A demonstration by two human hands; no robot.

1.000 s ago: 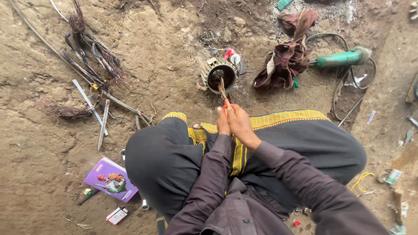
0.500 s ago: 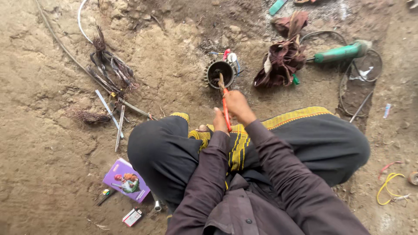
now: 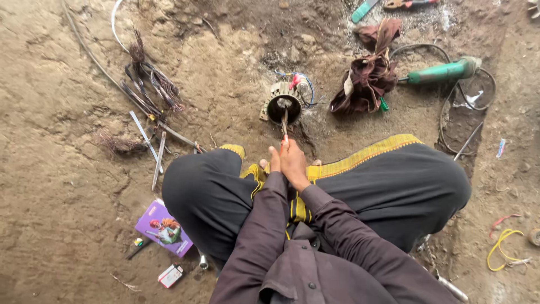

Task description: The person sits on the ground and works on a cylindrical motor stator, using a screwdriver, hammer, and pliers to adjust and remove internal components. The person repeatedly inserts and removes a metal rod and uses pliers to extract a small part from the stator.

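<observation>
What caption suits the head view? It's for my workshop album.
Seated on dirt, both hands press a screwdriver into a motor stator.

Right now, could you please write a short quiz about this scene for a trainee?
1. True or false: both hands grip one thin tool whose tip enters the round motor part.
2. What lies right of the dark rag? A) green power tool B) purple packet C) yellow wire
3. What ground is the person sitting on?

Key: 1 true; 2 A; 3 bare dirt.
</observation>
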